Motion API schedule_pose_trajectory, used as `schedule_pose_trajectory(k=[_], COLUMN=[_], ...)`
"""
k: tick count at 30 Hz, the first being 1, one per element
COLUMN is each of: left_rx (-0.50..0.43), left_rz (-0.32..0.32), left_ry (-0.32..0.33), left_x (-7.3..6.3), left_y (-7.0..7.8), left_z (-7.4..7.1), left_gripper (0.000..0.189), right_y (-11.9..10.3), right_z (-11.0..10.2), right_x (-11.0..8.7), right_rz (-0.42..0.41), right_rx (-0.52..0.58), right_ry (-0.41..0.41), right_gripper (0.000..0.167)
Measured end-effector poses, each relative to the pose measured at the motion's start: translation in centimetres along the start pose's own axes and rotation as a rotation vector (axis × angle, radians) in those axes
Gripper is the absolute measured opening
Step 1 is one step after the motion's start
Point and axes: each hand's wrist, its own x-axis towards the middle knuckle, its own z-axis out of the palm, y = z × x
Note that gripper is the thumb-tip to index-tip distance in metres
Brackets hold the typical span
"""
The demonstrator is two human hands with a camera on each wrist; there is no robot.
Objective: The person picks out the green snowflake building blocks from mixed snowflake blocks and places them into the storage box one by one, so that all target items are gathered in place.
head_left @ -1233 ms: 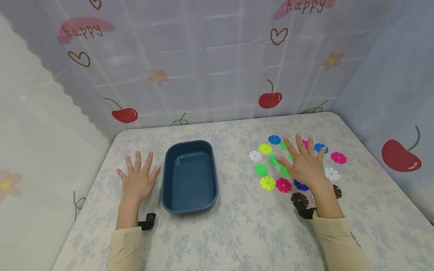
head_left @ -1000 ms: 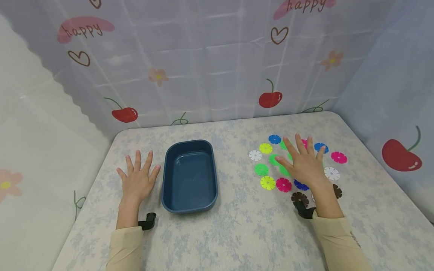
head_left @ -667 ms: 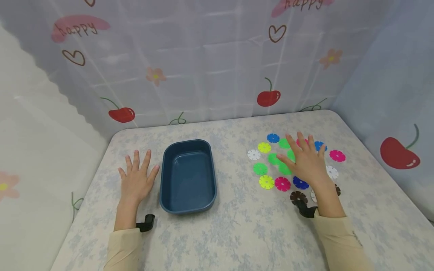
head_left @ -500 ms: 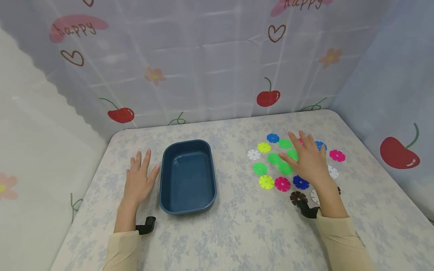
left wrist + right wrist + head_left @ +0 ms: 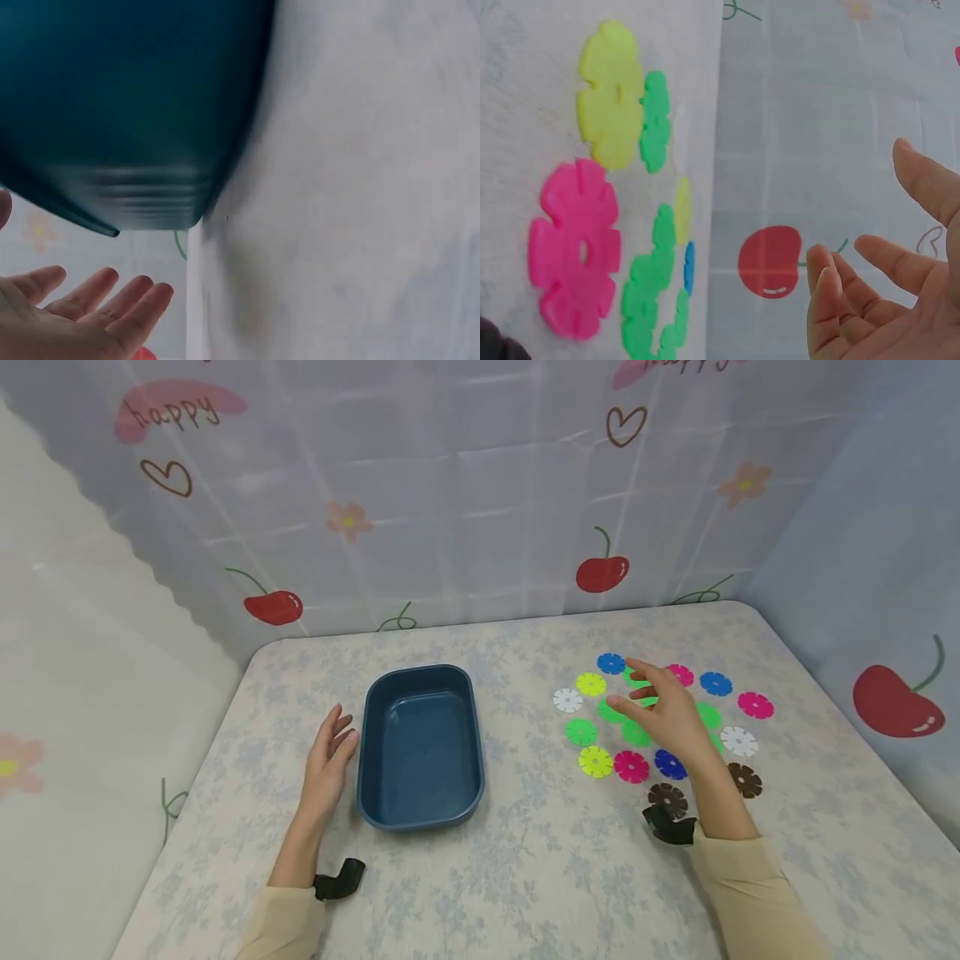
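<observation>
A dark blue plastic bin (image 5: 422, 814) stands on the table left of centre, with nothing in it. My left hand (image 5: 326, 764) is just left of its wall, turned on edge with fingers relaxed; the left wrist view shows the fingers (image 5: 112, 304) apart from the bin. Flat notched plastic discs in several colours lie spread at the right, among them a pink disc (image 5: 632, 767), a yellow disc (image 5: 596, 762) and a white disc (image 5: 567, 700). Above them hovers my right hand (image 5: 667, 714), thumb and fingers parted, holding nothing. It hides some green discs.
The table (image 5: 517, 877) has a pale floral cloth. Behind it hangs a printed curtain (image 5: 465, 527), with more curtain at both sides. Each wrist carries a black camera mount; the left mount (image 5: 341, 878) sits near the bin's front corner.
Both hands were spread flat, palms down. The left has turned on edge and moved right toward the bin; the right has turned, its fingers bending loosely over the discs. The view shifted slightly.
</observation>
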Motion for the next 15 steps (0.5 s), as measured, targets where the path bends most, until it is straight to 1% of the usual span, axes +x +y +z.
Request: schedule_pose_trajectory(k=[3,5,8,11,15], left_rx=[-0.150,-0.215,-0.298,-0.357,-0.382], left_rz=[-0.045,-0.076,-0.106,-0.119,-0.136], left_ry=[0.000,0.004,0.001,-0.007,-0.014], left_x=[-0.3,-0.5,-0.7,-0.8,-0.9], left_y=[0.1,0.2,0.1,-0.1,-0.3], left_z=[0.3,0.4,0.6,0.8,1.0], left_gripper=[0.057,0.056,0.056,0.056,0.056], right_y=[0.4,0.6,1.1,1.5,2.0], right_z=[0.5,0.9,1.5,2.0,2.7], right_x=[0.3,0.5,0.7,0.9,1.1], right_rz=[0.053,0.080,0.099,0.106,0.124], right_rx=[0.071,0.112,0.154,0.189,0.234], right_ry=[-0.075,-0.113,-0.149,-0.172,-0.202], right_gripper=[0.075,0.074,0.071,0.068,0.064])
